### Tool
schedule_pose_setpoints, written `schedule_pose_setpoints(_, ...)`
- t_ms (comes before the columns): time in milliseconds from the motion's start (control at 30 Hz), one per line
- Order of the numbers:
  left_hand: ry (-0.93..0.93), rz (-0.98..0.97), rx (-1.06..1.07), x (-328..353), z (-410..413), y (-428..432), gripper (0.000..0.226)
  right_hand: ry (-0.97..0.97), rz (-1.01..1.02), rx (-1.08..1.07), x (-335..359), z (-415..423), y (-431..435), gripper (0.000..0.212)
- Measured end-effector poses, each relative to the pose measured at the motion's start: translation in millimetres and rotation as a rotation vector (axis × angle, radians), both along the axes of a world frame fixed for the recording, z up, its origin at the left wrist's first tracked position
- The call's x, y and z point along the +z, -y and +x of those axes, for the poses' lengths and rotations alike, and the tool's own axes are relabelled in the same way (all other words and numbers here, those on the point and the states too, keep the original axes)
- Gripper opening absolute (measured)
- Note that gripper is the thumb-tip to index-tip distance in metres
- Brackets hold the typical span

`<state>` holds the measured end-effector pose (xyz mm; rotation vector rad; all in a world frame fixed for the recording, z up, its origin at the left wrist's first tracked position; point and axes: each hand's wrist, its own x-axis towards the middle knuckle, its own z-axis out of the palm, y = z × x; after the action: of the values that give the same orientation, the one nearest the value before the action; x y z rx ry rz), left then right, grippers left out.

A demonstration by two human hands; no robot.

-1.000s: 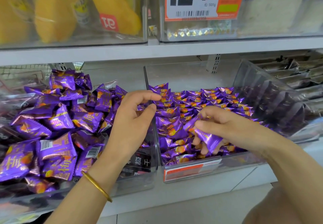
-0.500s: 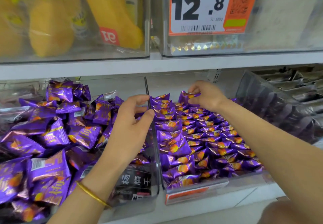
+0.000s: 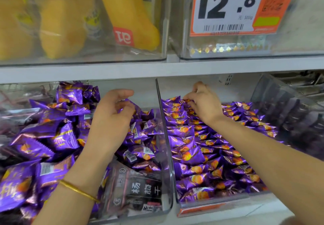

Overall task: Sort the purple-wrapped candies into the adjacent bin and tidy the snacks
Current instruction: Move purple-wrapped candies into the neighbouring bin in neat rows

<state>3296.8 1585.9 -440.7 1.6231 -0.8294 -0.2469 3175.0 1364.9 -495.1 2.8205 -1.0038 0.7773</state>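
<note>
Two clear bins sit side by side on the lower shelf. The left bin (image 3: 168,186) holds mixed purple packs and small purple candies (image 3: 140,133). The right bin (image 3: 210,207) is filled with small purple-wrapped candies (image 3: 192,156) printed with an orange fruit. My left hand (image 3: 110,119) reaches into the left bin near the dividing wall. Its thumb and fingers curl round a small purple candy (image 3: 129,102). My right hand (image 3: 203,103) is at the back left of the right bin, and its fingertips pinch a candy (image 3: 185,100) on top of the pile.
A dark packet with white characters (image 3: 140,189) lies at the left bin's front. Larger purple packs (image 3: 59,137) fill its left side. A dark-tinted bin (image 3: 284,112) stands far right. Above the shelf board (image 3: 157,68) are yellow snack bags (image 3: 66,23) and a price tag (image 3: 228,7).
My left hand left the bin wall, moved into the left bin and closed on a candy. My right hand carried a candy from the front to the back of the right bin.
</note>
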Motion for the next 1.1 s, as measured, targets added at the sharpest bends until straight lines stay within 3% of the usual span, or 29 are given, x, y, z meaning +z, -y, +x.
schedule_pose_setpoints(167,0.14,0.133,-0.049,-2.9,10.5,-0.7,0.029,0.016,0.107,0.007,1.4,-1.5,0.1,0.032)
schedule_pose_setpoints(367,0.619,0.48,-0.246,-19.5,17.8,15.6,0.035,0.1,0.235,0.008,9.6,-13.7,-6.8,0.032)
schedule_pose_setpoints(500,0.955,0.928,-0.326,-36.1,22.3,41.2,0.059,0.322,0.391,0.015,33.5,-28.6,-29.9,0.033)
schedule_pose_setpoints(600,1.092,1.095,-0.353,-42.5,27.7,55.3,0.078,0.465,0.501,0.076,45.1,-44.9,-62.6,0.031)
schedule_pose_setpoints(800,1.133,1.192,-0.509,-39.7,40.3,59.1,0.08,0.651,0.69,0.137,30.9,-63.4,-107.4,0.041)
schedule_pose_setpoints(967,1.144,1.079,-0.544,-42.2,40.0,50.4,0.05,0.629,0.704,0.11,29.7,-62.5,-108.1,0.04)
schedule_pose_setpoints(1100,0.961,0.919,-0.579,-33.2,42.1,43.5,0.031,0.619,0.674,0.112,31.5,-61.5,-110.1,0.039)
